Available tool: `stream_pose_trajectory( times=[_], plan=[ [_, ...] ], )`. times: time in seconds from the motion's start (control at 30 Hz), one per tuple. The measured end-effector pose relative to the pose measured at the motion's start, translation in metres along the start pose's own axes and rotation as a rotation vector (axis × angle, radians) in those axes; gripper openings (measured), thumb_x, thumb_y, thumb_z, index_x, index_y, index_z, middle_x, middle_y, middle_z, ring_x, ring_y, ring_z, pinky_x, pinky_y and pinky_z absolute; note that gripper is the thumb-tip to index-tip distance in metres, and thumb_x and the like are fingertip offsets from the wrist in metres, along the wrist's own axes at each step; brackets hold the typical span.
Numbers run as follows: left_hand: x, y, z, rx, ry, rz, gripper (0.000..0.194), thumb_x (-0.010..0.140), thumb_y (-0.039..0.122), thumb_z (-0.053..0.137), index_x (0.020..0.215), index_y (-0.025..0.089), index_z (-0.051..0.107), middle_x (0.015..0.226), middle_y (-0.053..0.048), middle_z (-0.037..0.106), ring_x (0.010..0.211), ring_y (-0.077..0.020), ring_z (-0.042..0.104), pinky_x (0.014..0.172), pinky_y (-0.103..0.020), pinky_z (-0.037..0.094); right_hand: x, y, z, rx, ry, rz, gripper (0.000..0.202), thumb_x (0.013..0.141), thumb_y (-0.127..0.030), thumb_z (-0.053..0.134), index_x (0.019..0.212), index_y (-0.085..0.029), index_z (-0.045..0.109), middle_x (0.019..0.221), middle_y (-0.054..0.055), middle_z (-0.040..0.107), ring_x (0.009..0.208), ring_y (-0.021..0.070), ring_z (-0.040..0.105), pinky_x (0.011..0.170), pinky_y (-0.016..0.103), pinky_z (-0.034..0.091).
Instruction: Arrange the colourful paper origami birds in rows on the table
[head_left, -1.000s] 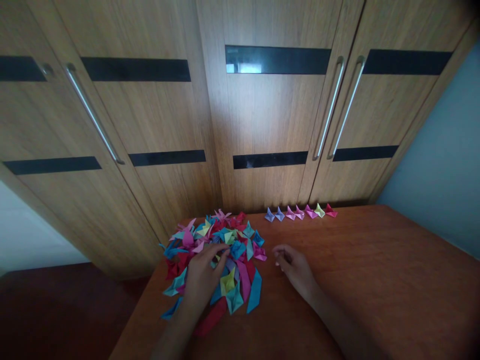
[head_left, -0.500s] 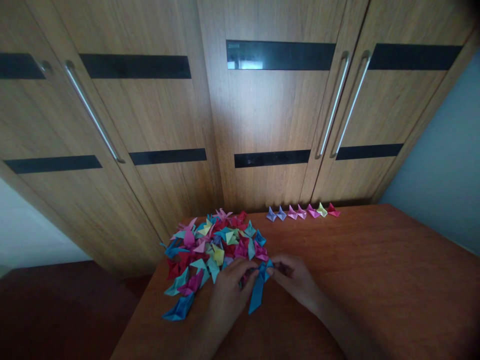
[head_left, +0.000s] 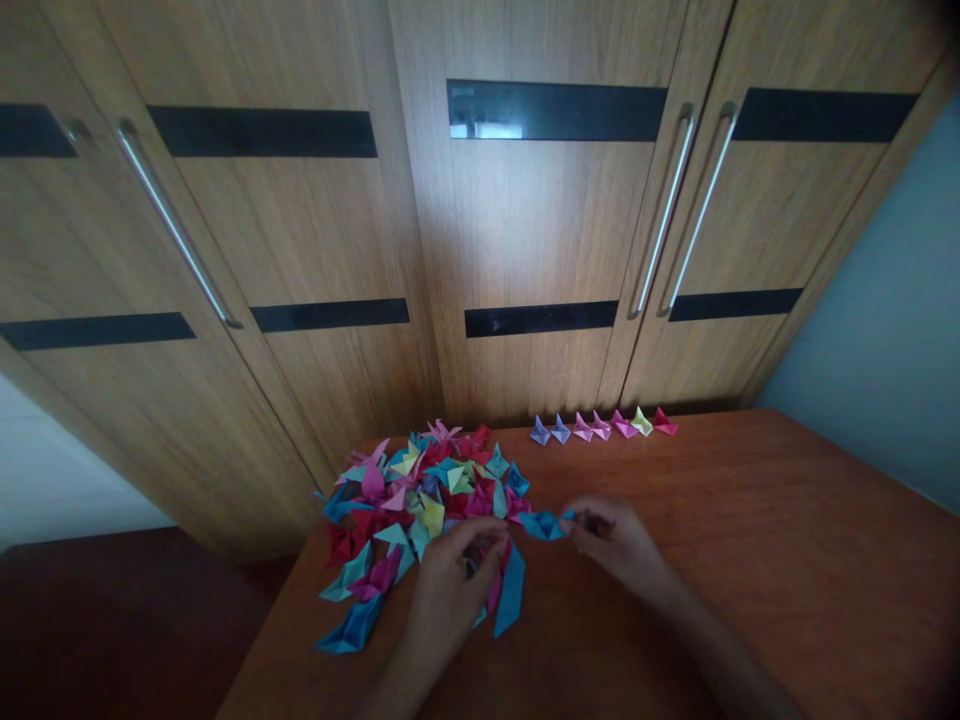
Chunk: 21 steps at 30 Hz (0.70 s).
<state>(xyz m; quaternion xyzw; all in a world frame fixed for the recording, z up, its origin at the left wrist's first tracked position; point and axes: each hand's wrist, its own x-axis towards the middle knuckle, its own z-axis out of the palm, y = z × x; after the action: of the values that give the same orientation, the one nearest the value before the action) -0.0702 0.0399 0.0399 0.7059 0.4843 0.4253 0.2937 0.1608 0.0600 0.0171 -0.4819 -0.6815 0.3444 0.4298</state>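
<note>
Folded paper shapes in many colours lie in a pile [head_left: 420,490] on the left of the brown table. My right hand [head_left: 611,545] pinches the right end of a blue folded paper piece [head_left: 545,524], to the right of the pile. At the pile's front right edge, my left hand [head_left: 461,570] has its fingers curled together; what they hold, if anything, is hidden. A flat blue paper strip [head_left: 511,592] lies just right of my left hand, with a magenta piece partly showing between them.
Several small folded papers stand in a row [head_left: 601,426] along the back of the brown table [head_left: 750,540]. Behind it rise wooden cabinet doors [head_left: 540,230] with metal handles. A blue folded piece [head_left: 351,628] lies near the table's left edge.
My right hand has moved right and turned the blue folded piece sideways, away from my left hand. The blue strip now shows apart from that piece.
</note>
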Motion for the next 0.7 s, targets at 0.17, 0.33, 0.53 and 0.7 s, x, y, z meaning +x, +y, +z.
stream_pose_trajectory(
  times=[0.17, 0.33, 0.53, 0.7],
  plan=[
    [-0.001, 0.003, -0.001, 0.023, -0.003, -0.005, 0.016, 0.082, 0.022, 0.056, 0.090, 0.022, 0.070, 0.087, -0.002, 0.072, 0.076, -0.0156, 0.065, 0.067, -0.023, 0.052, 0.017, 0.051, -0.093, -0.093, 0.487, 0.108, 0.036, 0.076, -0.053, 0.058, 0.080, -0.018, 0.063, 0.070, 0.004, 0.064, 0.063, 0.0163, 0.056, 0.058, 0.025, 0.042],
    [-0.003, 0.004, 0.001, 0.050, -0.043, -0.009, 0.016, 0.083, 0.021, 0.055, 0.090, 0.023, 0.069, 0.086, -0.002, 0.072, 0.076, -0.0157, 0.065, 0.068, -0.024, 0.052, 0.017, 0.136, -0.188, -0.545, 0.767, 0.373, 0.036, 0.075, -0.051, 0.056, 0.082, -0.017, 0.068, 0.078, 0.015, 0.068, 0.067, 0.0237, 0.060, 0.061, 0.034, 0.039],
    [-0.002, 0.008, -0.001, 0.091, -0.068, 0.010, 0.017, 0.083, 0.020, 0.053, 0.089, 0.022, 0.069, 0.083, -0.003, 0.070, 0.074, -0.0155, 0.064, 0.066, -0.023, 0.051, 0.034, 0.177, -0.218, -0.833, 0.607, 0.749, 0.043, 0.075, -0.051, 0.055, 0.095, -0.017, 0.072, 0.087, 0.022, 0.067, 0.078, 0.0350, 0.063, 0.058, 0.038, 0.038],
    [-0.003, 0.010, -0.005, 0.096, -0.073, 0.046, 0.016, 0.085, 0.020, 0.052, 0.088, 0.022, 0.068, 0.083, -0.002, 0.069, 0.073, -0.0140, 0.064, 0.065, -0.021, 0.050, 0.065, 0.172, -0.212, -0.879, 0.482, 0.830, 0.048, 0.079, -0.051, 0.049, 0.109, -0.019, 0.068, 0.104, 0.022, 0.065, 0.093, 0.0384, 0.060, 0.066, 0.040, 0.043]
  ],
)
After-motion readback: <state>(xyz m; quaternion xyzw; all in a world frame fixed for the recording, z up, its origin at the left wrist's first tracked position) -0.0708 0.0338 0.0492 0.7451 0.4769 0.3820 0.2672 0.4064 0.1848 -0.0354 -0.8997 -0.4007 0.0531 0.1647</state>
